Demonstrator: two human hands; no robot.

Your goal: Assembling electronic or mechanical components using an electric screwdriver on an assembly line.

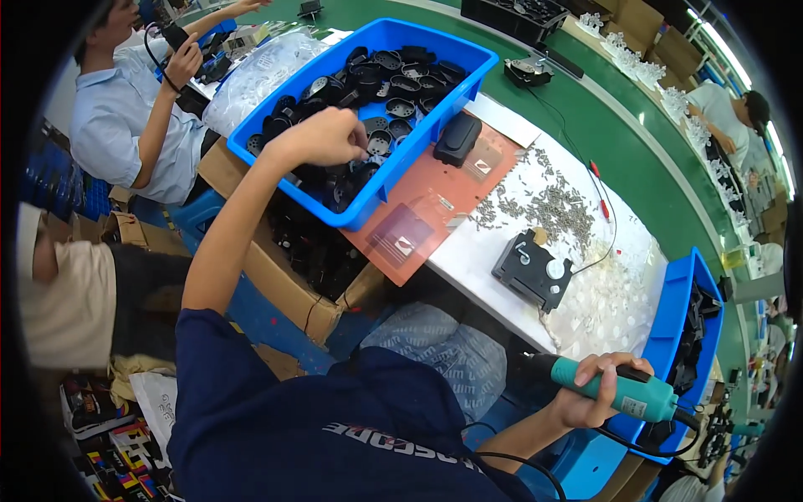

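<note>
Clearly, white label (pixel 634 407) on teal power tool (pixel 640 391).

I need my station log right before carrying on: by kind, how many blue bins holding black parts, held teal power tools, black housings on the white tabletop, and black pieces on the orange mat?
Blue bins: 2
Teal power tool: 1
Black housing: 1
Black piece: 1
Total: 5
</note>
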